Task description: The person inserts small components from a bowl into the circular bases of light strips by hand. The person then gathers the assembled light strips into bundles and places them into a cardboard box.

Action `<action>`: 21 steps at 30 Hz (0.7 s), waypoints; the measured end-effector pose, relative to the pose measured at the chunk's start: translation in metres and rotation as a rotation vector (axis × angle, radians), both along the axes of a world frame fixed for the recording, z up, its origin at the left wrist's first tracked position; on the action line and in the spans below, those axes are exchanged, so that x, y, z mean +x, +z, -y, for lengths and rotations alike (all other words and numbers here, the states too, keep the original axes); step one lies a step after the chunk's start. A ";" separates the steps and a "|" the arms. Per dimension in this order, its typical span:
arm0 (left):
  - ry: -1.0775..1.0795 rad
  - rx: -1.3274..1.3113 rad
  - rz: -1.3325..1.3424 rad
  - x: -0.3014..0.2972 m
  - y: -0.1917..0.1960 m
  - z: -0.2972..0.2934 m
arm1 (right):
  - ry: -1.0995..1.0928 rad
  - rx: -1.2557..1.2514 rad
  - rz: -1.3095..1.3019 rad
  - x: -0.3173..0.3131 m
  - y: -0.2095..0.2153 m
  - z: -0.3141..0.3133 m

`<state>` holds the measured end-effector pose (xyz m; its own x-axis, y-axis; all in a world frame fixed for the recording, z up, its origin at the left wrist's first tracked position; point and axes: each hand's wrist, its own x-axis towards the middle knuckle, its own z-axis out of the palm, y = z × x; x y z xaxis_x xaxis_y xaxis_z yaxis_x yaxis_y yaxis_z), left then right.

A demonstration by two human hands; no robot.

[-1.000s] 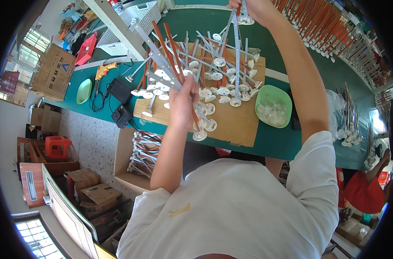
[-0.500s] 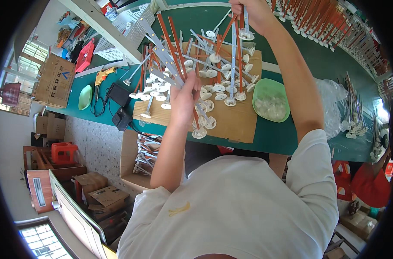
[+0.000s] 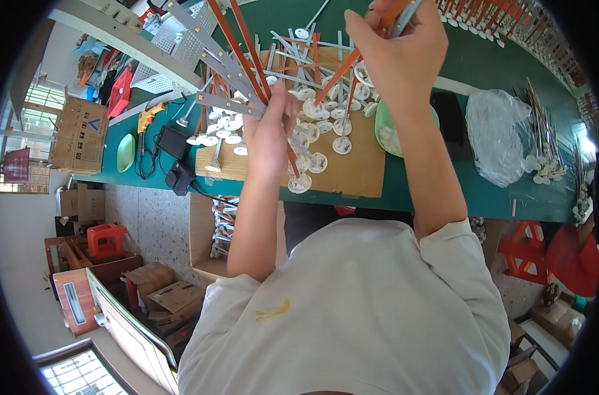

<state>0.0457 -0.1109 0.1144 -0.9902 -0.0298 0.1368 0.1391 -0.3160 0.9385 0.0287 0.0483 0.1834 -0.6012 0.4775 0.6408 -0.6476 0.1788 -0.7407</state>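
Note:
My left hand (image 3: 268,138) is closed round a bundle of LED strips (image 3: 215,49), some grey with small yellow dots and some orange. Their long ends fan out up and to the left, and white round discs (image 3: 299,183) hang below the fist. Higher up on the right, my right hand (image 3: 405,62) grips a few more strips, grey and orange. One orange strip (image 3: 339,74) slants from it down to a white disc. Under both hands lies a heap of similar strips with white discs (image 3: 306,95) on a cardboard sheet (image 3: 359,174).
A green bowl (image 3: 380,118) of small whitish pieces sits partly behind my right forearm. Beyond it are a dark flat object (image 3: 449,125), a clear plastic bag (image 3: 497,138) and more strips (image 3: 543,151). A yellow glue gun (image 3: 149,117) and black adapters (image 3: 174,141) lie left.
My right hand has come lower and closer with its strips, its fingers now wrapped round them. My left hand keeps its bundle. The whole view has shifted slightly.

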 end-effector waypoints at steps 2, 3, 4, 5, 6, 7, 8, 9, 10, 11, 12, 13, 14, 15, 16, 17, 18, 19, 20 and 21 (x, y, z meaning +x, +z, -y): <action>-0.029 -0.040 0.010 0.003 -0.004 0.004 | 0.022 -0.087 0.034 0.010 -0.003 0.000; -0.030 -0.035 0.004 0.003 -0.006 0.005 | 0.049 -0.171 0.062 0.015 -0.004 0.000; -0.030 -0.029 -0.002 0.005 -0.008 0.005 | 0.099 -0.194 0.037 0.019 -0.008 -0.001; -0.033 -0.033 0.000 0.005 -0.010 0.006 | 0.096 -0.198 0.039 0.022 -0.009 -0.002; -0.034 -0.047 -0.009 0.006 -0.012 0.006 | 0.148 -0.158 0.063 0.024 -0.011 -0.002; -0.035 -0.061 -0.019 0.006 -0.013 0.007 | 0.200 -0.117 0.086 0.025 -0.012 -0.002; -0.036 -0.064 -0.012 0.009 -0.015 0.008 | 0.219 -0.069 0.153 0.029 -0.011 0.000; -0.033 -0.127 -0.090 0.012 -0.017 0.010 | 0.238 -0.021 0.220 0.031 -0.009 0.002; -0.030 -0.189 -0.168 0.015 -0.019 0.012 | 0.246 0.064 0.145 0.032 -0.013 0.008; -0.070 -0.144 -0.305 0.011 -0.026 0.011 | 0.186 0.118 0.077 0.029 -0.019 0.013; -0.079 -0.121 -0.271 0.010 -0.032 0.013 | 0.120 0.170 0.009 0.022 -0.029 0.017; -0.089 -0.099 -0.236 0.009 -0.036 0.013 | 0.249 0.184 0.063 0.021 -0.036 0.018; -0.059 -0.102 -0.320 0.009 -0.038 0.011 | 0.281 0.198 0.082 0.021 -0.040 0.023; -0.059 -0.104 -0.318 0.008 -0.037 0.010 | 0.314 0.212 0.101 0.023 -0.043 0.027; -0.106 -0.158 -0.288 0.008 -0.033 0.010 | 0.272 0.299 0.229 0.024 -0.042 0.025; -0.153 -0.212 -0.256 0.009 -0.029 0.009 | 0.274 0.295 0.233 0.024 -0.043 0.024; -0.154 -0.215 -0.252 0.011 -0.028 0.006 | 0.307 0.324 0.229 0.022 -0.044 0.022; -0.171 -0.191 -0.270 0.012 -0.027 0.001 | 0.340 0.352 0.225 0.021 -0.044 0.020; -0.188 -0.167 -0.288 0.014 -0.026 -0.003 | 0.340 0.348 0.225 0.021 -0.043 0.021; -0.205 -0.143 -0.307 0.014 -0.025 -0.006 | 0.286 0.402 0.141 0.022 -0.042 0.022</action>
